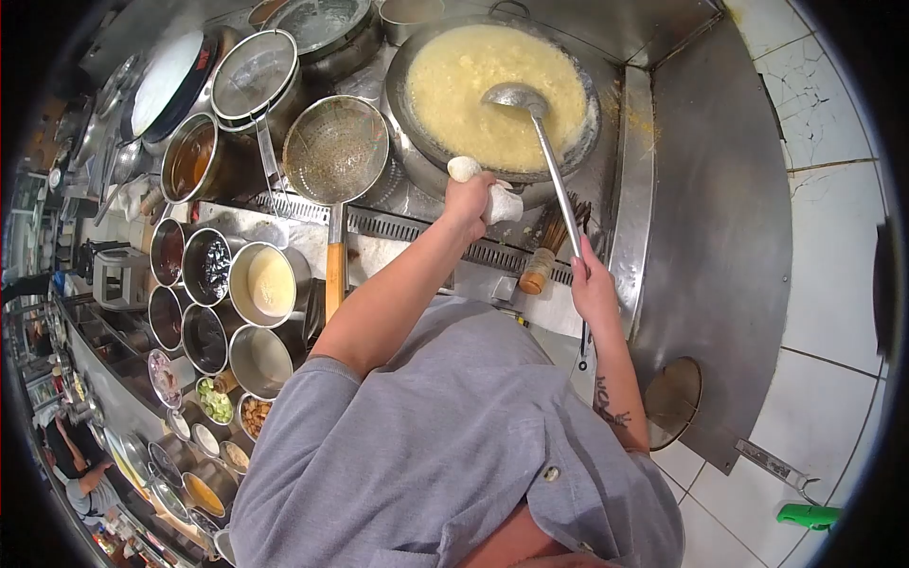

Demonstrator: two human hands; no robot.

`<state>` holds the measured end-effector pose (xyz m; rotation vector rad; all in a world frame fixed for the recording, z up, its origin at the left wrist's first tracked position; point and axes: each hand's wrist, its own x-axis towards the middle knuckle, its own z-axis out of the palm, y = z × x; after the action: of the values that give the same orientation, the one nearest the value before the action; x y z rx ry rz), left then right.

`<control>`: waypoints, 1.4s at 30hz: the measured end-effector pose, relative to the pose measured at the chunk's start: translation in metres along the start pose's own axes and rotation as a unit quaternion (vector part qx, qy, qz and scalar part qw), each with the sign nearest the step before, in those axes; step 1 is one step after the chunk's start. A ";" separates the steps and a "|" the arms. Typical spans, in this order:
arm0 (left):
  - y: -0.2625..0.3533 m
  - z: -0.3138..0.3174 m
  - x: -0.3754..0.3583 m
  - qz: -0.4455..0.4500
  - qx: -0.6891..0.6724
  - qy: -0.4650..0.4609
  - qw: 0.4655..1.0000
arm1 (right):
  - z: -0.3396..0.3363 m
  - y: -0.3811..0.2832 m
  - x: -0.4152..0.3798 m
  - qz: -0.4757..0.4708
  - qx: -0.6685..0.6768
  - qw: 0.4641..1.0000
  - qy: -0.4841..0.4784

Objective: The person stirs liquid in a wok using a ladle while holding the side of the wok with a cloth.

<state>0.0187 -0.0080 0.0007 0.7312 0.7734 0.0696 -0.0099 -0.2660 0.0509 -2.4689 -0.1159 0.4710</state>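
Observation:
A large wok (598,128) on the stove holds pale yellow, lumpy liquid (454,71). My left hand (469,201) is closed round a white cloth (503,205) at the wok's near rim. My right hand (595,289) grips the long metal handle of a ladle (514,96), whose bowl rests in the liquid. Between my hands, a bamboo brush (537,272) lies below the wok. Left of the wok sits a perforated strainer (336,150) with a wooden handle pointing toward me.
Metal pots of sauces (269,284) and small containers of chopped food (215,400) fill the left side. A wire sieve (254,76) rests at the upper left. A steel panel (710,218) borders the right. Another person (85,469) stands far off at the lower left.

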 end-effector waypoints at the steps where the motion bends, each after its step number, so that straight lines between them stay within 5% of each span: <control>1: -0.001 -0.001 0.001 0.003 0.001 -0.002 1.000 | -0.001 -0.005 0.006 0.014 -0.004 1.000 -0.007; 10: -0.008 -0.006 0.016 0.001 0.031 0.011 0.999 | 0.010 -0.013 0.067 -0.089 -0.002 0.995 0.050; 25: -0.004 -0.004 0.005 0.033 0.008 -0.005 0.999 | 0.021 -0.069 0.126 -0.127 -0.003 0.991 0.044; 39: 0.019 -0.099 -0.063 -0.124 -0.134 -0.202 0.962 | 0.011 -0.065 0.036 0.032 0.103 0.989 -0.098; 42: 0.018 -0.117 -0.073 -0.160 -0.097 -0.174 0.967 | 0.013 -0.070 0.013 0.069 0.138 0.981 -0.114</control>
<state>-0.1077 0.0497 -0.0005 0.4098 0.5294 -0.2675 -0.0006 -0.1995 0.0783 -2.1538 0.0274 0.7755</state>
